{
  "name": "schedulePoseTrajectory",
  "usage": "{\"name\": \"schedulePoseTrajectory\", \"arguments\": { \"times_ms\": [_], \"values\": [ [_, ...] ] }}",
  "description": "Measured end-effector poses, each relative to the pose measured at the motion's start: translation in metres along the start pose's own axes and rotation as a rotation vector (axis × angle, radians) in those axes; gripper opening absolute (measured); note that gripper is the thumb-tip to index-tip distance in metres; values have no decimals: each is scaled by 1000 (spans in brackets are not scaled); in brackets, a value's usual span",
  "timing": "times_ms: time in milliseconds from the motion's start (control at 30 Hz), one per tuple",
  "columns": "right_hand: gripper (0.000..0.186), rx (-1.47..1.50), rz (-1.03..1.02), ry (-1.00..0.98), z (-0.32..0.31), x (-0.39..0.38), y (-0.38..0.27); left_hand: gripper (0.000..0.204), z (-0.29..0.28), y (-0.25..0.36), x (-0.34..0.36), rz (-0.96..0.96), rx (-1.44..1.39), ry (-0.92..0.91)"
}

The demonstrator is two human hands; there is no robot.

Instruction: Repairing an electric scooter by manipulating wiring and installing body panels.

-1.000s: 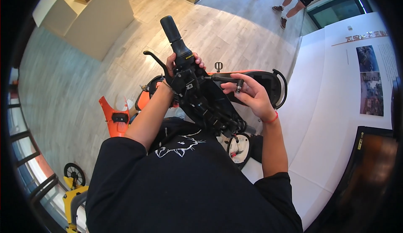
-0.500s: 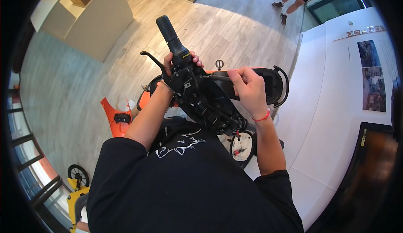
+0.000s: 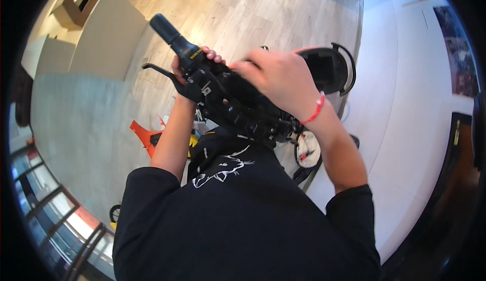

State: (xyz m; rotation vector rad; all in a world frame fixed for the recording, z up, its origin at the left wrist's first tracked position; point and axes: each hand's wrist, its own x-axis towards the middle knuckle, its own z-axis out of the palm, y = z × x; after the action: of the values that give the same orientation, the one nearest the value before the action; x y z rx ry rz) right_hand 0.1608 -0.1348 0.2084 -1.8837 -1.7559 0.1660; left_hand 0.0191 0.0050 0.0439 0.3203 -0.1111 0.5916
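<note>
A black handlebar assembly (image 3: 228,106) with exposed fittings runs diagonally in front of my chest. Its rubber grip (image 3: 164,28) points to the far left, and a black brake lever (image 3: 163,71) sticks out beside it. My left hand (image 3: 211,55) is closed around the bar just below the grip, fingertips showing on the far side. Over the middle of the assembly is my right hand (image 3: 286,81), wearing a red bracelet (image 3: 319,110). Its fingers are curled and blurred by motion; what they hold is hidden.
Beyond my right hand is a black seat-like part (image 3: 326,71) with a curved rail. A pale oval panel (image 3: 307,149) with red wires lies below. An orange plastic part (image 3: 146,137) is at the left. A beige counter (image 3: 109,33) stands far left, a white wall (image 3: 390,104) at right.
My right hand has swung left and over the handlebar; the dark rod it gripped earlier no longer shows. The handlebar and my left hand have shifted left in view.
</note>
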Motion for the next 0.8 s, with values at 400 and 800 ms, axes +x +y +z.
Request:
{"name": "schedulePoseTrajectory", "arguments": {
  "times_ms": [400,800],
  "values": [
    [7,678,688,780,-74,-234,89,62,0,0,3,23,-47,164],
    [19,814,1657,781,77,-519,94,43,-15,22,-122,-315,617,700]
  ]
}}
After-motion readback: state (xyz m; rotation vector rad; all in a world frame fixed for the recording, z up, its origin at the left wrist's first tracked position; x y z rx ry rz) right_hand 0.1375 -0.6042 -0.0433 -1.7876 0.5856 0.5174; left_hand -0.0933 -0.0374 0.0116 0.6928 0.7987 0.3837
